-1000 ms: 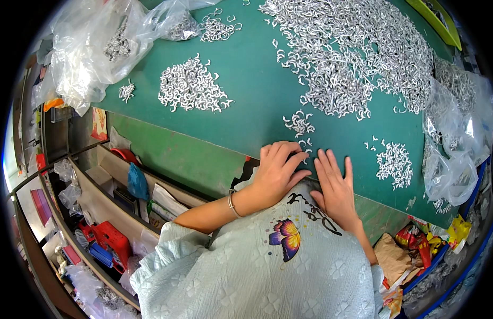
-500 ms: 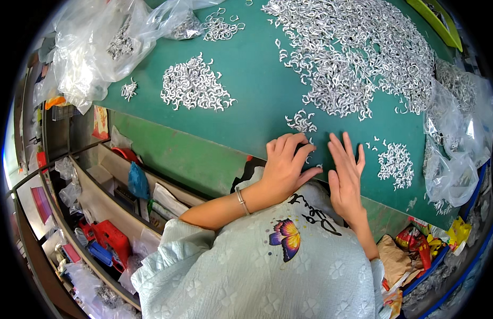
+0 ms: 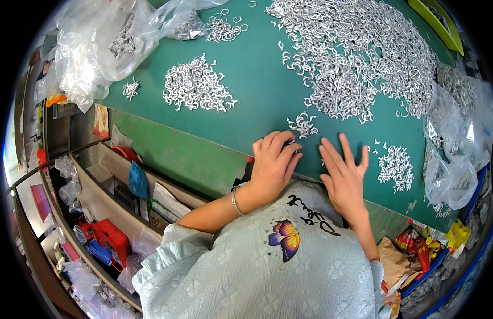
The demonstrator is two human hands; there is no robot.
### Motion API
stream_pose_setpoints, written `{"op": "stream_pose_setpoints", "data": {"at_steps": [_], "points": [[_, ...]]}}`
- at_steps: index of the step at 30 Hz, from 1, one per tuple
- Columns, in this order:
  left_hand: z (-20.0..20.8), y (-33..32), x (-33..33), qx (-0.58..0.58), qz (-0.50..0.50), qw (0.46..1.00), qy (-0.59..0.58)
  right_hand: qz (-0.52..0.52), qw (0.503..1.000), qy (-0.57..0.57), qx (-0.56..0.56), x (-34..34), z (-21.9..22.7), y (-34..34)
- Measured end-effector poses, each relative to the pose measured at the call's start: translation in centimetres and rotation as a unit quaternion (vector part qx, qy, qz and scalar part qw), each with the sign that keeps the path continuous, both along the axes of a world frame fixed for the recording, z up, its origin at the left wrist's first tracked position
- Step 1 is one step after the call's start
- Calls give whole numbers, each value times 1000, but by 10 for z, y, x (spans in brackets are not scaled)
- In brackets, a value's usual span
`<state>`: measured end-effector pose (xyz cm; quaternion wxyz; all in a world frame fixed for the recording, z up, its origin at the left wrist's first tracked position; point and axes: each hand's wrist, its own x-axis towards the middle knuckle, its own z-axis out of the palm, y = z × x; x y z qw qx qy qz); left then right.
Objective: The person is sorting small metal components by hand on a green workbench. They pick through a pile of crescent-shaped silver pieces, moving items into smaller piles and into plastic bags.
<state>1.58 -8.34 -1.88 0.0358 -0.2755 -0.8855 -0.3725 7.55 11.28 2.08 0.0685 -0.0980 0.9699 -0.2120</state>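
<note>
My left hand point(image 3: 273, 166) is closed at the near edge of the green table, its fingers curled and thumb drawn in. Bits of silver and dark show at its fingertips, too small to make out. Just beyond lies a small cluster of curved silver metal pieces point(image 3: 303, 125). My right hand point(image 3: 344, 181) rests to the right with its fingers spread and holds nothing. A loose piece or two lies by its index finger. Farther right sits a small pile of the same pieces point(image 3: 395, 169); another pile point(image 3: 196, 87) lies to the left.
A large heap of silver pieces point(image 3: 358, 58) covers the table's far right. Clear plastic bags point(image 3: 87, 58) stand at the far left, others point(image 3: 454, 175) at the right edge. A yellow-green tray point(image 3: 443, 26) is at the far right corner. Below left are open drawers point(image 3: 118, 186).
My left hand has drawn back slightly to the left, away from the right hand. The right hand's fingers have spread wider and its thumb has shifted left.
</note>
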Motion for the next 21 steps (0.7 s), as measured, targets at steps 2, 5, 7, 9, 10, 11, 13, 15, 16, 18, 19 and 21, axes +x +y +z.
{"op": "stream_pose_setpoints", "data": {"at_steps": [2, 5, 7, 9, 10, 11, 13, 15, 16, 18, 19, 21], "points": [[-2, -9, -2, 0, -6, 1000, 2, -39, 999, 15, 31, 12, -3, 8], [2, -3, -2, 30, 14, 999, -9, -46, 999, 8, 24, 21, -6, 6], [3, 6, 4, 29, -33, 999, 6, -11, 1000, -24, 9, 22, -6, -4], [3, 14, 9, 26, -75, 997, 26, -42, 998, -13, 46, 27, -8, 3], [0, 17, 10, 13, -83, 996, 25, -68, 995, -1, 67, 31, -10, 8], [0, 19, 11, 7, -81, 996, 27, -96, 992, 11, 87, 33, -10, 10], [1, 22, 11, -7, -76, 997, 30, -79, 994, 16, 69, 33, -8, 4], [-4, 21, 10, -11, -62, 997, 40, -30, 998, 1, 54, 28, -6, -10], [-5, 21, 9, -13, -54, 997, 45, -26, 999, -4, 32, 27, -8, -12], [0, 13, 2, -14, -24, 999, 33, -40, 999, 17, 18, 24, -10, -4], [4, 7, -1, -15, -9, 999, 27, -47, 998, 27, 11, 21, -11, 0], [8, -2, -5, -10, 19, 1000, 19, -33, 999, 29, -27, 0, 0, -6]]}}
